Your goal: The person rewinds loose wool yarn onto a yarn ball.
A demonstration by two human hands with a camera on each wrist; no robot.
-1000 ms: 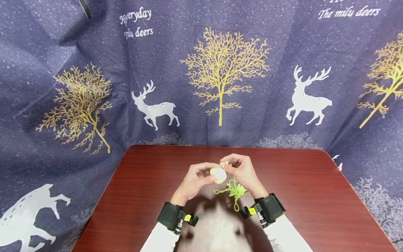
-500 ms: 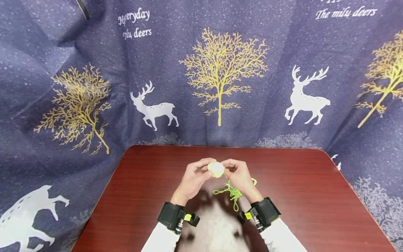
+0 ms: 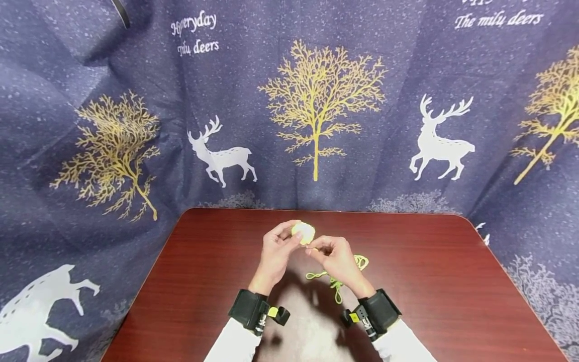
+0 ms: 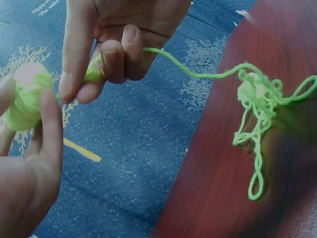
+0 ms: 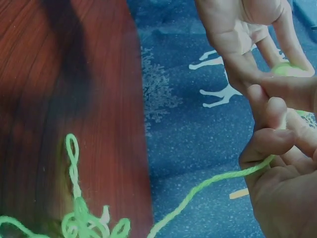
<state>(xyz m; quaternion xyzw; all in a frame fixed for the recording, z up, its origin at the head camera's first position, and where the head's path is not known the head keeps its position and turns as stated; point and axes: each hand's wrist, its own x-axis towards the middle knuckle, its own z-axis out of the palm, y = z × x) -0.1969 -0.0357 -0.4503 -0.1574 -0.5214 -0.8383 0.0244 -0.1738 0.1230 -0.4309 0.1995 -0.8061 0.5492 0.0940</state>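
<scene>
A small yellow-green ball of yarn [image 3: 303, 233] is gripped between the thumb and fingers of my left hand [image 3: 277, 253], above the table. Close at its right, my right hand [image 3: 336, 259] pinches the yarn strand [image 4: 195, 75] with thumb and index finger, its other fingers curled over the strand. From there the strand runs down to a loose tangle of the same yarn [image 4: 256, 96] on the table. In the head view my right hand covers part of this tangle. The right wrist view shows the strand leaving my curled fingers, with the ball mostly behind the hands.
The reddish-brown wooden table [image 3: 203, 281] has rounded far corners. A dark blue curtain [image 3: 253, 100] with printed deer and trees hangs behind it and along the sides. Each wrist wears a black strap [image 3: 248, 305] with a small camera.
My left hand has lifted the yarn ball up and leftward. My right hand went around the ball's far side, then came down to its near right with the strand.
</scene>
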